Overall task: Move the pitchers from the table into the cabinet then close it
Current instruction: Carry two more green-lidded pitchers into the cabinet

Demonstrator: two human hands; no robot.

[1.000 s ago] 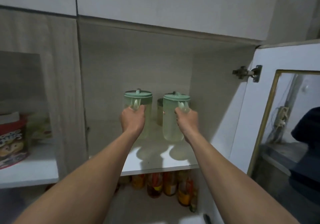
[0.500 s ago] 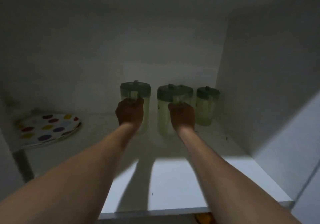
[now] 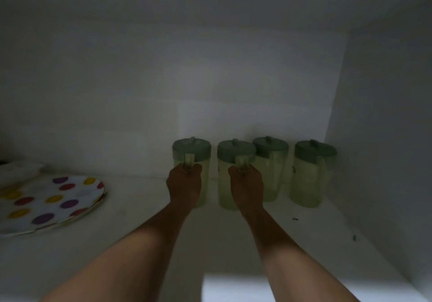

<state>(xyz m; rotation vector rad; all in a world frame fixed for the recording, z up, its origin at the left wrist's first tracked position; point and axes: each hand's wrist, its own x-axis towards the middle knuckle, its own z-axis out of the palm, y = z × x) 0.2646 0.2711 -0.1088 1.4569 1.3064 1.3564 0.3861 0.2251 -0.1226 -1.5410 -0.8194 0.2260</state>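
I look into a dim white cabinet. Several clear pitchers with green lids stand in a row along the back wall on the shelf. My left hand is closed around the handle of the leftmost pitcher. My right hand grips the handle of the second pitcher. Both held pitchers are upright, with their bases at shelf level. Two more pitchers stand free to the right: one just behind my right hand and one near the right wall.
A stack of white plates with coloured dots lies at the left of the shelf. The cabinet's right wall is close to the rightmost pitcher. Small dark specks lie on the shelf at the right.
My view has gone from outside the cabinet to deep inside it. Both hands have carried their pitchers to the back wall, beside the two standing at the right.
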